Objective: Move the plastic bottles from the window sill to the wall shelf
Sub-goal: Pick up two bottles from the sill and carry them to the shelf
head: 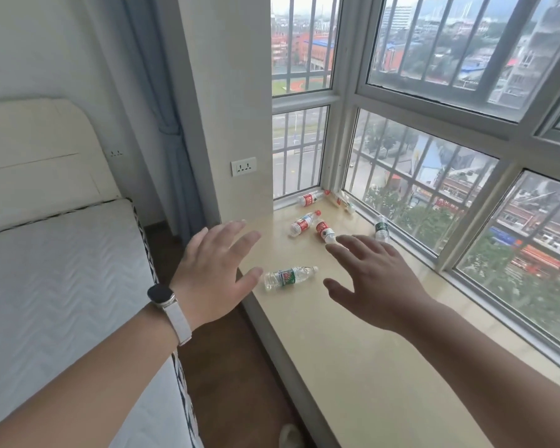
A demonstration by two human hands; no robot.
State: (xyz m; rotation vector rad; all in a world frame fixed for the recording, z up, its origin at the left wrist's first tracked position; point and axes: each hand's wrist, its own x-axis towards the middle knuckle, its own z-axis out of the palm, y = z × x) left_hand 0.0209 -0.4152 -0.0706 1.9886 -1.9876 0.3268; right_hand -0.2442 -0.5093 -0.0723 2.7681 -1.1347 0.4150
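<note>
Several clear plastic bottles lie on the beige window sill (353, 344). A green-labelled bottle (290, 277) lies on its side nearest me, between my two hands. Two red-labelled bottles (304, 223) (324, 231) lie further back, another red-labelled one (311, 198) in the far corner. A green-labelled bottle (381, 228) stands by the glass. My left hand (219, 270) hovers open, left of the near bottle, a watch on its wrist. My right hand (374, 279) is open too, fingers spread just right of it. No wall shelf is in view.
A bed with a white mattress (55, 286) and cream headboard stands at left, close to the sill's edge. A wall socket (243, 166) sits on the pillar above the sill. Barred windows (434, 176) close off the sill's right and far sides. A blue curtain (162, 101) hangs behind.
</note>
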